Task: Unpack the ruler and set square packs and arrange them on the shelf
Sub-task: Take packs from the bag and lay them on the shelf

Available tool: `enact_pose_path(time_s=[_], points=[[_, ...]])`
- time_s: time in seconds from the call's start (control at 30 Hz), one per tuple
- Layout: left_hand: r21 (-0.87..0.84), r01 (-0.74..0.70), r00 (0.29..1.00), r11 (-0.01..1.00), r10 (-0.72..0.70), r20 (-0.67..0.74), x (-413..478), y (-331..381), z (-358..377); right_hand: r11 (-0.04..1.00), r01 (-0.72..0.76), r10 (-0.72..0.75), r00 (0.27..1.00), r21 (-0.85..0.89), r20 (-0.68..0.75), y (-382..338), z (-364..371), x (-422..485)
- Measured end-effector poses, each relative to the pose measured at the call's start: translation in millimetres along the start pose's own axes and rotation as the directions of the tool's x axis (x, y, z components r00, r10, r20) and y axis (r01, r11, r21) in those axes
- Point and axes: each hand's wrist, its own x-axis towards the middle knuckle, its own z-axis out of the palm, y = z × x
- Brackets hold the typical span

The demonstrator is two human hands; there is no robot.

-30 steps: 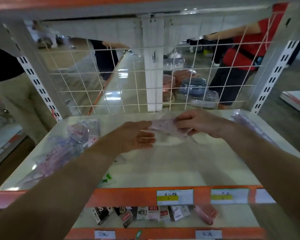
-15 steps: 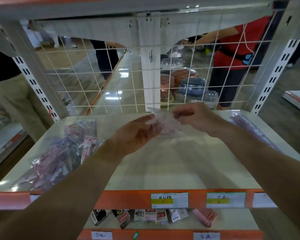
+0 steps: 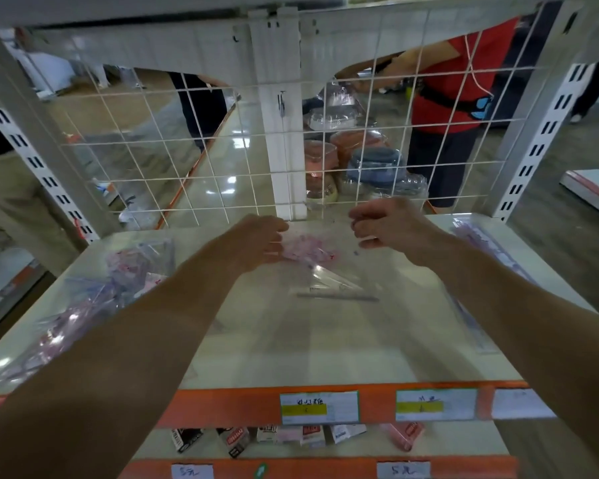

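Note:
A clear set square pack with a pink printed card lies on the white shelf board near the back mesh. Its transparent triangle points toward me. My left hand reaches in from the left and pinches the pack's left edge between thumb and fingers. My right hand hovers just right of the pack, apart from it, with its fingers loosely curled and nothing in them. A heap of more packs in clear plastic lies on the shelf's left side. A long ruler pack lies along the right edge.
A white wire mesh and a central post close the back of the shelf. An orange front rail carries price labels. Small boxed goods sit on the shelf below. A person in red stands behind the mesh.
The pack was held up between both hands; now it lies on the shelf further back. My right hand has let go and lifted off to the right.

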Motion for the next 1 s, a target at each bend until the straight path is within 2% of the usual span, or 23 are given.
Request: enact_pose_path(time_s=[0.07,0.1,0.17,0.23,0.27,0.33,0.37,0.4,0.43,0.47,0.5,0.53,0.57,0.6,0.67,0.8,0.9,1.0], points=[[0.235,-0.043,0.997,0.971,0.058,-0.057,-2.0,5.6,-6.6,1.000,-0.008,0.008,1.000,-0.008,0.011,-1.3,0.1,2.3],[0.257,-0.065,0.991,0.964,0.092,-0.095,-3.3,7.9,-8.6,1.000,-0.011,0.011,1.000,0.008,0.028,-3.4,0.6,3.0],[0.140,-0.071,0.994,0.988,0.082,-0.073,-6.1,11.6,-10.4,0.997,-0.008,0.003,0.997,0.071,0.071,-9.6,4.9,3.4],[-0.059,-0.019,0.996,0.998,0.024,0.086,-13.6,14.4,-8.4,0.995,0.010,-0.024,0.991,0.102,0.133,-18.6,14.0,2.1],[-0.089,-0.013,0.991,0.996,0.025,0.133,-16.0,14.0,-8.7,0.994,0.023,-0.039,0.987,0.106,0.158,-22.3,18.7,1.6],[-0.082,-0.049,0.993,0.995,0.058,0.106,-17.3,12.8,-13.0,0.997,0.020,-0.034,0.982,0.075,0.186,-26.5,25.2,1.4],[-0.090,-0.065,0.995,0.994,0.071,0.068,-17.2,12.3,-17.1,1.000,0.002,-0.004,0.982,0.009,0.190,-27.0,27.2,0.9],[-0.101,-0.068,0.997,0.993,0.071,0.029,-17.0,12.0,-22.3,0.989,-0.001,0.029,0.981,-0.148,0.190,-26.1,27.7,-1.0],[-0.107,-0.064,0.998,0.992,0.063,-0.008,-15.7,11.4,-28.4,0.917,0.024,0.061,0.978,-0.397,0.200,-24.4,27.9,-4.4],[-0.104,-0.053,0.998,0.993,0.049,-0.042,-14.8,10.4,-34.6,0.766,0.068,0.093,0.972,-0.639,0.215,-19.6,29.9,-7.6],[-0.094,-0.035,0.998,0.995,0.029,-0.064,-14.0,8.3,-40.3,0.582,0.116,0.112,0.969,-0.805,0.220,-13.9,34.0,-12.5],[-0.083,-0.015,0.997,0.996,0.009,-0.071,-14.2,5.8,-44.2,0.453,0.147,0.112,0.969,-0.879,0.220,-8.9,39.9,-19.6],[-0.078,0.000,0.998,0.997,-0.006,-0.068,-15.0,2.9,-46.7,0.404,0.165,0.095,0.971,-0.900,0.221,-4.6,45.7,-25.8],[-0.075,0.010,0.998,0.997,-0.015,-0.060,-16.1,0.0,-47.7,0.418,0.168,0.077,0.973,-0.893,0.219,-1.8,49.7,-29.8],[-0.068,0.014,0.998,0.998,-0.017,-0.057,-19.0,-5.6,-48.6,0.512,0.151,0.084,0.971,-0.846,0.224,0.5,52.1,-31.3],[-0.083,-0.002,0.998,0.997,-0.003,-0.066,-25.6,-9.1,-53.1,0.689,0.165,0.134,0.928,-0.706,0.348,-3.4,38.1,-32.4],[-0.082,-0.021,0.999,0.996,0.018,-0.042,-30.9,-9.1,-53.7,0.887,0.121,0.037,0.943,-0.446,0.329,-20.5,24.8,-36.8],[-0.115,-0.056,0.998,0.992,0.060,0.027,-38.3,-7.4,-39.8,0.934,0.190,-0.110,0.958,-0.302,0.263,-38.5,27.9,-32.8]])
